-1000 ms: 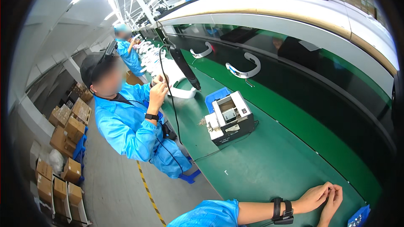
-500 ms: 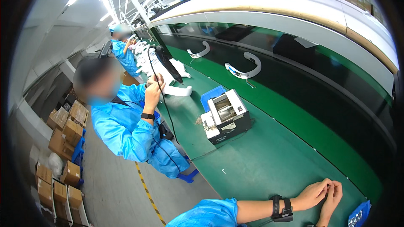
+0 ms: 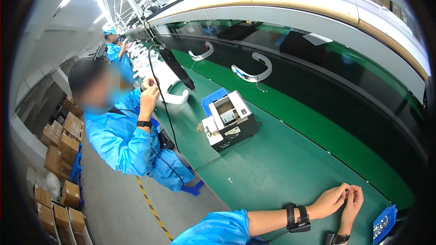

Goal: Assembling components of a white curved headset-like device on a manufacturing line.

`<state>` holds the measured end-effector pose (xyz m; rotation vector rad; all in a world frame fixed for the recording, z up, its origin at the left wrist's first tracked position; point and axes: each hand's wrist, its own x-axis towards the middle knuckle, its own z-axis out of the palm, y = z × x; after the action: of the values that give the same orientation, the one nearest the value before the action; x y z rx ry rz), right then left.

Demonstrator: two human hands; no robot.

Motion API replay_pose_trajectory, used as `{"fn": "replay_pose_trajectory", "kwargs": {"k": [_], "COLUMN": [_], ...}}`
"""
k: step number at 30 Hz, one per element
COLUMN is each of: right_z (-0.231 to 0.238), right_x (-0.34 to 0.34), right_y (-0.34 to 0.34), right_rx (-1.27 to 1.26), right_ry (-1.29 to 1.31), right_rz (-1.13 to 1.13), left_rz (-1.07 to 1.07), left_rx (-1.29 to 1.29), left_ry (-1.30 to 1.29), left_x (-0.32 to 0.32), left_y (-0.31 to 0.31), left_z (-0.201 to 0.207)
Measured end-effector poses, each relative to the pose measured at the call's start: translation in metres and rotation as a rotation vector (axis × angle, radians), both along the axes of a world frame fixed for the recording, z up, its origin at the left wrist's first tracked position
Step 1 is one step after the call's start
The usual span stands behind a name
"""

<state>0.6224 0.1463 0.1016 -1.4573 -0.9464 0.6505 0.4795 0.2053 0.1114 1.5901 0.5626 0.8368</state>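
Note:
Over the green bench (image 3: 272, 172), at the lower right, my left hand (image 3: 328, 203) and my right hand (image 3: 353, 205) meet at the fingertips. Fingers of both are bent and pressed together. Whatever they pinch is hidden between them or too small to make out. Black bands circle both my wrists. Close to my right hand stands a blue bin (image 3: 384, 223) filled with small shiny metal parts. A small white scrap (image 3: 230, 180) lies on the bench, left of my hands.
A black-and-white open-topped machine (image 3: 229, 120) stands mid-bench before a blue tray (image 3: 213, 98). Beyond it, curved white housings (image 3: 254, 70) rest on the belt. A black electric screwdriver (image 3: 176, 68) hangs near a co-worker (image 3: 120, 140) in blue, who handles a white curved piece (image 3: 175, 98).
The view has shifted, so bench and machine appear farther left, and more of my right wrist and the blue bin shows. My hands stay together at the fingertips.

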Motion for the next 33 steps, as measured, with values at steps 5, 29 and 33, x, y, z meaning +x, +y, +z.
{"fn": "replay_pose_trajectory", "kwargs": {"k": [5, 29, 33], "right_z": [0.0, 0.015, 0.019], "right_x": [0.0, -0.004, -0.006], "right_y": [-0.001, -0.001, -0.001], "right_rx": [-0.009, -0.007, -0.006], "right_ry": [0.01, -0.009, -0.014], "right_rz": [0.013, 0.011, 0.007], "left_rz": [0.006, 0.039, 0.039], "left_rx": [0.017, 0.032, 0.034], "left_ry": [0.004, -0.029, -0.03], "left_x": [0.001, 0.002, 0.002], "left_y": [-0.001, -0.002, -0.003], "left_z": [-0.003, 0.005, 0.007]}}
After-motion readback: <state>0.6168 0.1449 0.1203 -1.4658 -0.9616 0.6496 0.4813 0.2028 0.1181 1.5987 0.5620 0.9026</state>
